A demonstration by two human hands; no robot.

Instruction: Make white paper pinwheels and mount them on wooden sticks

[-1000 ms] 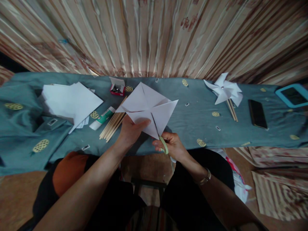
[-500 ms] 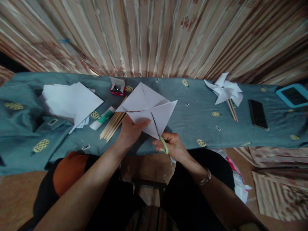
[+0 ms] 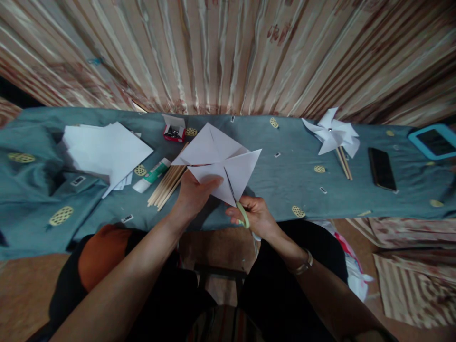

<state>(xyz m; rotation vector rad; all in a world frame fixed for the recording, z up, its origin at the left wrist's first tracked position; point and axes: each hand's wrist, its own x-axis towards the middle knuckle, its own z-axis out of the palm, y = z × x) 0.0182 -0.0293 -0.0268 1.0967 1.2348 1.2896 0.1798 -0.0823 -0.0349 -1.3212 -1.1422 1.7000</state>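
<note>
A white paper square point(image 3: 217, 147), slit from its corners toward the middle, is held above the cloth near the table's front edge. My left hand point(image 3: 195, 194) grips its near left part, thumb on top and the other fingers hidden underneath. My right hand point(image 3: 254, 214) is closed round the pale green handle of a pair of scissors point(image 3: 243, 216). Their blades lie in the slit at the near corner of the sheet. Just left of my left hand, a bundle of wooden sticks point(image 3: 164, 189) rests partly under the paper.
Left of the sticks are a glue stick point(image 3: 152, 175) and a pile of white paper point(image 3: 103, 147). A small red box point(image 3: 174, 132) of metal pins sits behind. Rightward lie a paper pinwheel point(image 3: 333, 133), a dark phone point(image 3: 382, 168) and a blue-framed tablet point(image 3: 434, 141). A curtain point(image 3: 221, 57) hangs behind the table.
Almost nothing differs. The right corner of the paper square has shifted very slightly; both hands and the scissors stay in place.
</note>
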